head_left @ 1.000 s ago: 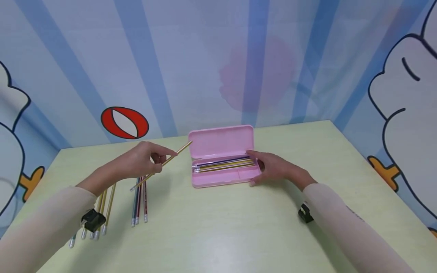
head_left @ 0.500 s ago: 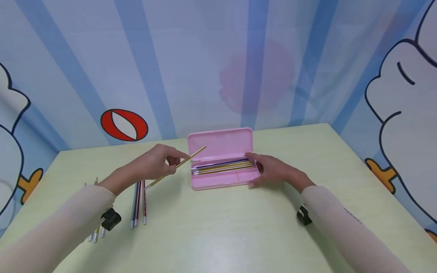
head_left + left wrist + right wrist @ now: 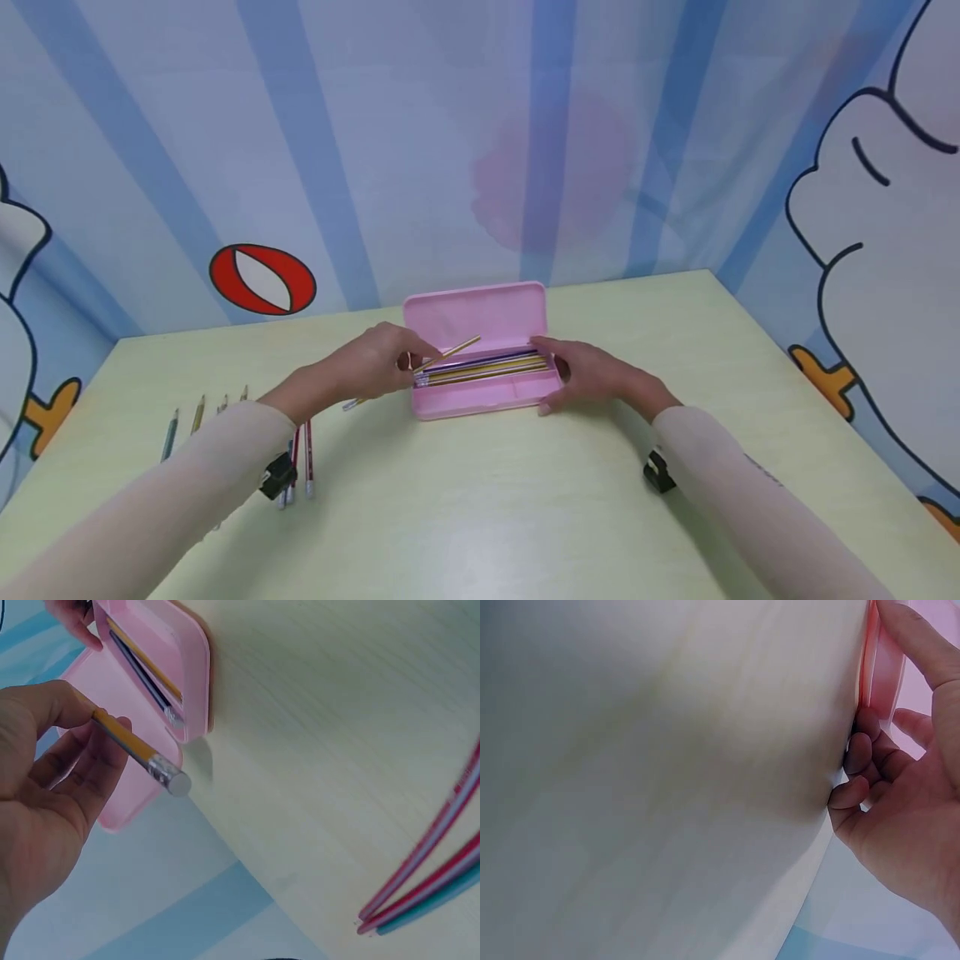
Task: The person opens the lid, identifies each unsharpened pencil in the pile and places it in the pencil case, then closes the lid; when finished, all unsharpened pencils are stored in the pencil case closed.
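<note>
My left hand (image 3: 378, 362) pinches a yellow pencil (image 3: 133, 742) between thumb and fingers, its silver ferrule and eraser end pointing back toward the wrist. In the head view its other end slants up over the left part of an open pink pencil case (image 3: 468, 401). Several pencils (image 3: 487, 367) lie lengthwise inside the case, yellow and dark blue among them. My right hand (image 3: 588, 371) grips the case's right end, index finger at the hinge side and thumb at the front corner. In the right wrist view, the other fingers (image 3: 859, 752) curl against the case's end wall.
Red and blue-green pencils (image 3: 309, 458) lie on the pale table (image 3: 480, 508) left of the case, partly under the left forearm. Farther left are more pencils (image 3: 171, 433), largely hidden by the sleeve. A striped blue cloth backdrop (image 3: 420, 167) rises behind the table's back edge.
My left hand has moved right with the yellow pencil, from beside the case to over its left end. The right hand keeps its hold on the case.
</note>
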A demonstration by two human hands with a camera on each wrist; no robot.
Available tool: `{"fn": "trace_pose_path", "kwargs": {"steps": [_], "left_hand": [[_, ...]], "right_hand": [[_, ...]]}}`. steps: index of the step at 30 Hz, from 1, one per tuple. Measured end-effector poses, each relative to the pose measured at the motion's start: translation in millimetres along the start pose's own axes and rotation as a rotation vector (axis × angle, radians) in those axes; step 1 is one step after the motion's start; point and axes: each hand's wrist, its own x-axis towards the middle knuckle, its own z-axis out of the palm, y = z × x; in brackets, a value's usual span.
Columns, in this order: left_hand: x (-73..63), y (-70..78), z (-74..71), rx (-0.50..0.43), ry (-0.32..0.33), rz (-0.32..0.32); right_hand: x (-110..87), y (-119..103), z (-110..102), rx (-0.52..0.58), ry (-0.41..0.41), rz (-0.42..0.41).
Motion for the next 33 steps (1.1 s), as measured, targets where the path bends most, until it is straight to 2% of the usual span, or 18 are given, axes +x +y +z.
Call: {"fn": "trace_pose_path", "kwargs": {"steps": [9, 16, 22, 28, 33], "left_hand": [[34.3, 10.8, 19.7, 0.106, 0.022, 0.107], [58.6, 17.8, 37.3, 0.215, 0.008, 0.105], [70.6, 22.8, 46.8, 0.258, -0.007, 0.135], [78.8, 25.7, 52.4, 0.259, 0.01, 0.158], [82.5, 28.5, 57.0, 0.245, 0.01, 0.142]], "right_hand": [[-0.5, -0.5, 0.0, 0.017, -0.001, 0.024], [-0.2, -0.7, -0.1, 0.015, -0.003, 0.018], [1.5, -0.4, -1.1, -0.002, -0.007, 0.004], [2.0, 0.6, -1.7, -0.007, -0.002, -0.004], [1.4, 0.6, -0.1, 0.011, -0.014, 0.013]]}}
